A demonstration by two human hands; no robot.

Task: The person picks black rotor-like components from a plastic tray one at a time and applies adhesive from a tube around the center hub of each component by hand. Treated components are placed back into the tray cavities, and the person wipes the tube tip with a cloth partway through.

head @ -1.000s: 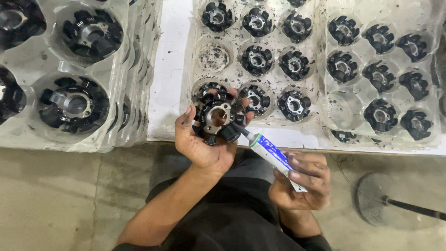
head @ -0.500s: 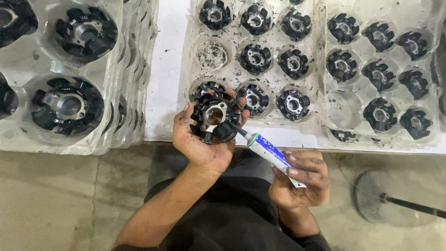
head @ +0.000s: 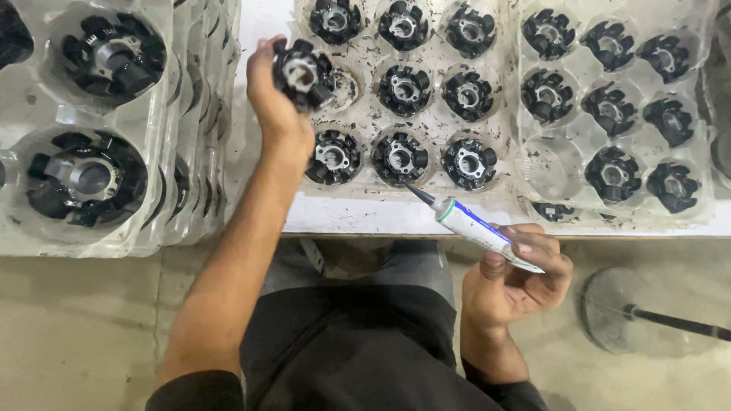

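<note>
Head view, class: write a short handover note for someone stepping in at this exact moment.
Left hand: holds a black stator core over the open pocket in the middle tray.
Right hand: holds a white tube, nozzle pointing at the tray's front edge, touching no part.
Done: the middle tray's other pockets hold cores.
Left: the held core is not yet seated; the right tray has an empty pocket.
</note>
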